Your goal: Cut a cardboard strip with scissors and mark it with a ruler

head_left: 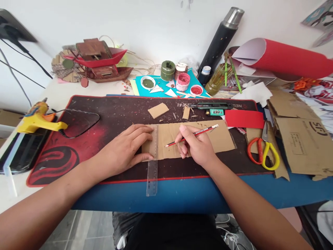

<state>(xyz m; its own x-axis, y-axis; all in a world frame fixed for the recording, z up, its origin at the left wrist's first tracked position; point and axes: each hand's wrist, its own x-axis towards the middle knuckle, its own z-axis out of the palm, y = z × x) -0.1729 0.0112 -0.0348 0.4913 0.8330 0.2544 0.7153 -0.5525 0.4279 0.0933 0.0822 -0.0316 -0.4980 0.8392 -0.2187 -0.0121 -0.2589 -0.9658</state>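
Note:
A long strip of brown cardboard point(221, 139) lies on the dark desk mat. Across its left part, a clear plastic ruler point(152, 177) runs front to back, its near end reaching past the mat's red edge. My left hand point(130, 146) holds the ruler down against the cardboard, fingertips and thumb at its left edge. In my right hand point(195, 144), closed in a writing grip, is a red and black pencil point(200, 131). The pencil's tip points left, close to the cardboard and a little right of the ruler; whether it touches is unclear.
Behind the strip lie a small cardboard piece point(158, 110) and a dark utility knife point(208, 105). Scissors point(262, 149) and folded cardboard point(304, 142) are at right. A yellow glue gun point(39, 118) stands left. Paint jars point(168, 71) and model boats point(99, 59) line the back.

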